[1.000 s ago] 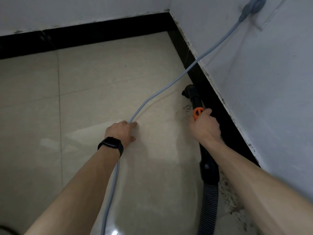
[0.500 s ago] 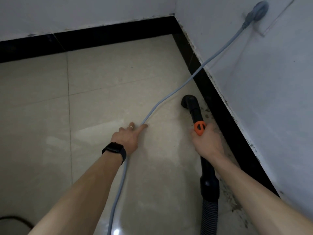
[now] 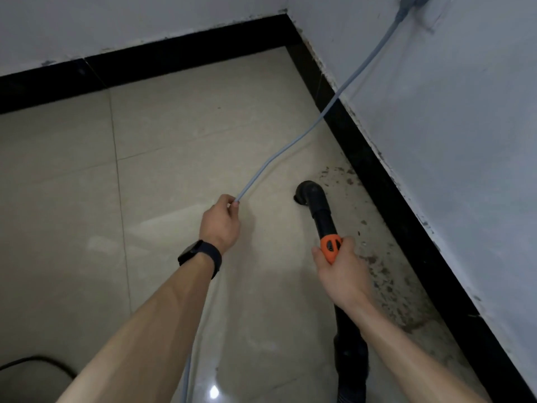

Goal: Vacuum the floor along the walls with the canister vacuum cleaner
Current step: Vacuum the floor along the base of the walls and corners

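My right hand (image 3: 341, 271) grips the black vacuum wand at its orange collar (image 3: 330, 247). The wand's bent black nozzle (image 3: 309, 193) points down at the beige tile floor, a short way left of the black skirting (image 3: 386, 196) on the right wall. The ribbed hose (image 3: 350, 362) runs back under my right forearm. My left hand (image 3: 220, 222), with a black watch on the wrist, is closed on the grey power cord (image 3: 290, 146) and lifts it off the floor. The cord rises to a plug (image 3: 409, 1) on the right wall.
Dark dirt specks (image 3: 386, 286) lie on the floor along the right skirting. A second black skirting (image 3: 174, 59) runs along the far wall to the corner. A dark curved cable (image 3: 37, 362) lies at the lower left. Open tile floor (image 3: 72, 199) spreads left.
The nozzle has drawn back from the right skirting toward me. My left hand went from pressing the cord with spread fingers to closing around it and lifting it.
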Motion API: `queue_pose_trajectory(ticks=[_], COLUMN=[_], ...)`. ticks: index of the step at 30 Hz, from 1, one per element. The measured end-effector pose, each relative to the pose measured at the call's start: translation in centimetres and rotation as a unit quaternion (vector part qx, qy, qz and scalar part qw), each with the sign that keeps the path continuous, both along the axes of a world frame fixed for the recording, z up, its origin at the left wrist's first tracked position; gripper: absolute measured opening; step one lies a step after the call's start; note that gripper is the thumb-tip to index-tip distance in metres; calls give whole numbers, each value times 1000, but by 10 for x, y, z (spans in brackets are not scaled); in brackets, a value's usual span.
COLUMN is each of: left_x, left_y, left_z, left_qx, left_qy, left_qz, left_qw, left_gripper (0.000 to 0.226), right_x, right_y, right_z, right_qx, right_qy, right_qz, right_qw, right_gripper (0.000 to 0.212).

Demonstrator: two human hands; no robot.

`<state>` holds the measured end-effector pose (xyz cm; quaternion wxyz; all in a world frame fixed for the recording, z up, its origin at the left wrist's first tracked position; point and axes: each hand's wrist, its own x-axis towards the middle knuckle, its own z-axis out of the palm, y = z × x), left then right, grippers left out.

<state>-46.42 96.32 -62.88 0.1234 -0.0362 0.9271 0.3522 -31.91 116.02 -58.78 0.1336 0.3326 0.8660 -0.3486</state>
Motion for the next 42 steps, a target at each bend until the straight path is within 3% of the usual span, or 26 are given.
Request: queue_pose_trajectory(ticks=[8,13,20,28,32,36,42], left_x=[-17,-11,-1,15,18,21,34], left_y=[-46,-50,-50,-38,-39,-47,-58], left_z=[29,43,55,58,57,55,45], left_qx=[-85,-119,-150,-141,-137,-158,-176], left_qy=[81,93,96,73,54,31,30], left_qz=[50,44,30,17,5,-33,-52], left_qw=[992,988,984,987,989,986,982], left_gripper=[22,23,23,24,28,54,53], right_x=[-40,-60,-78,-76,-62,-42,1], right_y=[35,40,46,57,55,39,6], right_z=[5,13,3,3,6,9,28], right_qx=[72,172,221,95,4,-73,-109], right_qy=[2,-10,-18,-3,12,-2,-69], right_qz=[-4,66,84,32,3,51,204], right_qw=[997,983,971,995,1000,996,971], right_gripper=[40,39,37,45,35,23,18])
